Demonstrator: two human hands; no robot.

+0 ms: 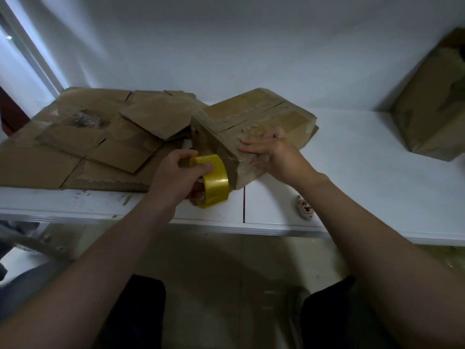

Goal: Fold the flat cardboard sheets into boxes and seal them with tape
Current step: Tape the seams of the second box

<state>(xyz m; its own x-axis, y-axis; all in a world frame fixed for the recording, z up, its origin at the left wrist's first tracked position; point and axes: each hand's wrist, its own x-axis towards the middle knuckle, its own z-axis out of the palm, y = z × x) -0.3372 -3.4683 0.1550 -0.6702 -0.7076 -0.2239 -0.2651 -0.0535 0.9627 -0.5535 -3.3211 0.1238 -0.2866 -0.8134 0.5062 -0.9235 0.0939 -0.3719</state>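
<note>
A folded brown cardboard box (251, 117) lies on the white table (352, 172), near its front edge. My right hand (271, 154) presses flat on the box's near top, fingers spread. My left hand (176, 177) grips a yellow tape roll (214, 182) against the box's near left end. A stretch of clear tape runs from the roll up over that end. Flat cardboard sheets (88, 137) lie stacked to the left of the box.
A larger cardboard box (427, 109) stands at the table's far right against the white wall. A small round patterned object (305, 207) rests near the front edge under my right forearm. A seam (243, 205) splits the tabletop.
</note>
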